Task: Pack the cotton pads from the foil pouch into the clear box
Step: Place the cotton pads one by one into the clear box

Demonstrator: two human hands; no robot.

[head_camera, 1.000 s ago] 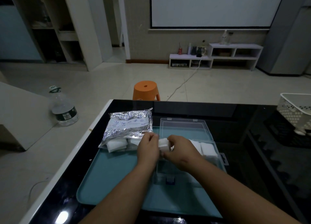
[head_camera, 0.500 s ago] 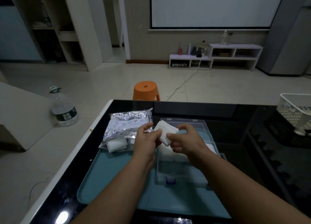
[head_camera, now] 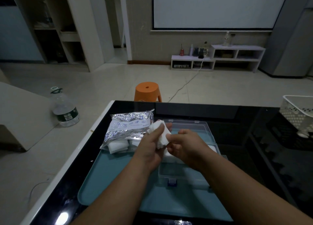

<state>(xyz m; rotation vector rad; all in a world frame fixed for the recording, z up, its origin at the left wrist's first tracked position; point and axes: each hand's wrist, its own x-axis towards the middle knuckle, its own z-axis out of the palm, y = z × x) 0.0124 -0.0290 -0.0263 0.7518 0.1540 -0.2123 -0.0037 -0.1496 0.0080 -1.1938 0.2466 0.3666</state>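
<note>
Mid-task at the table (head_camera: 237, 121): you hold a wad of pads (head_camera: 161, 136) in both hands, raised just above the open box (head_camera: 183, 174), near the pouch (head_camera: 128, 126). Your left hand (head_camera: 149, 150) is wrapped round the wad, thumb across its front; your right hand (head_camera: 186, 145) pinches its near edge, fingers curled.

By the look of it the job is partly done. White pads (head_camera: 212, 148) already lie at the far end of the box, mostly hidden behind your right wrist, while the near end of the box shows bare. The wad in your hands is not yet in. More pads (head_camera: 117, 147) sit at the pouch mouth, so the pouch is not empty — further trips seem likely.

The count: one foil pouch, lying flat at the far left corner of the tray (head_camera: 108, 182); one clear box, its lid (head_camera: 188, 125) folded back; one teal tray under both. The wad reads as one bundle; how many pads it holds cannot be told. At the pouch mouth at least two white blocks show. The pads in the box cannot be counted — your arm covers them.

Off the tray: one white basket (head_camera: 298, 113) at the right edge, one orange stool (head_camera: 148, 92) and one water bottle (head_camera: 65, 109) on the floor.
</note>
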